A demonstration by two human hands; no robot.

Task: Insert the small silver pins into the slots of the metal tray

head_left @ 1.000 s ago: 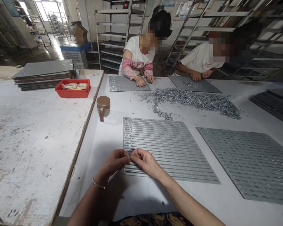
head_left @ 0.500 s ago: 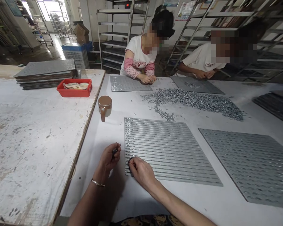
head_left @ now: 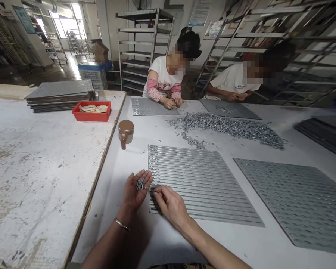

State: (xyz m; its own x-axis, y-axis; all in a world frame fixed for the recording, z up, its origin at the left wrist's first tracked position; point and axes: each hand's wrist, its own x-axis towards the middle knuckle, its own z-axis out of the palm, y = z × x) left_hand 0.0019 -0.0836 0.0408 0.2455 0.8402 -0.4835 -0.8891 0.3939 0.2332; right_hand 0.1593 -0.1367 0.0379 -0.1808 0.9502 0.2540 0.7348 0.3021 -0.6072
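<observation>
My left hand (head_left: 136,190) lies palm up beside the near left corner of a ribbed metal tray (head_left: 196,179), cupping a few small metal parts (head_left: 140,184). My right hand (head_left: 168,201) rests on the tray's near left corner with the fingers pinched together against its grooves; what they hold is too small to make out. A long heap of the same small metal parts (head_left: 229,126) lies on the white table beyond the tray.
A second ribbed tray (head_left: 294,198) lies to the right. A brown mug (head_left: 126,132) stands left of the tray. Two people work at trays across the table. A red bin (head_left: 92,111) and stacked trays (head_left: 60,95) sit on the left table.
My left hand has turned palm up and uncurled, showing the small parts in it. My right hand stayed at the tray's near left corner, after both hands parted a second ago.
</observation>
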